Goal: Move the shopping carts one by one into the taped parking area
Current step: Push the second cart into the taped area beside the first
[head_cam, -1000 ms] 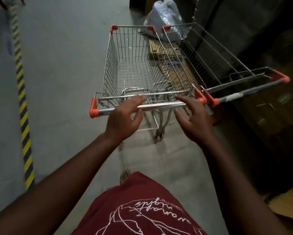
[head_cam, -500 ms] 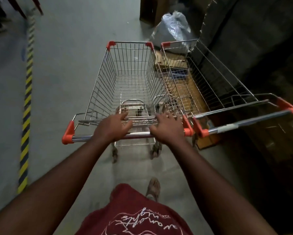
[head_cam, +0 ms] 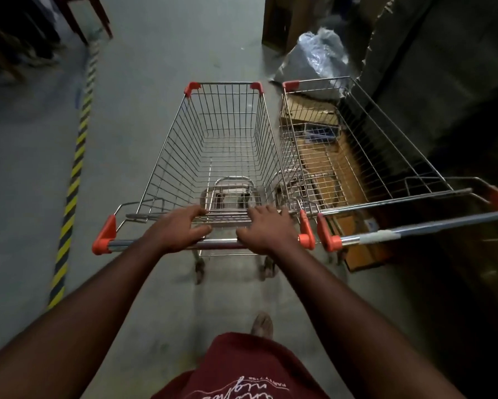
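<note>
An empty wire shopping cart (head_cam: 184, 156) with orange corner caps stands straight in front of me on the grey floor. My left hand (head_cam: 178, 227) and my right hand (head_cam: 266, 228) both grip its metal handle bar (head_cam: 121, 243), close together near the middle. A second cart (head_cam: 386, 145) stands right beside it on the right, almost touching, with its handle (head_cam: 414, 230) pointing toward me. A yellow-and-black striped tape line (head_cam: 73, 174) runs along the floor to the left of the cart.
Flattened cardboard (head_cam: 322, 116) lies under the second cart. A crumpled plastic bag (head_cam: 317, 57) sits beyond it. A dark wall (head_cam: 443, 67) closes the right side. Red furniture legs (head_cam: 81, 18) stand at the far left. Open floor (head_cam: 161, 53) stretches ahead.
My hands went from resting open on the handle to gripping it. The cart I hold has come nearer to me, level with the second cart's handle.
</note>
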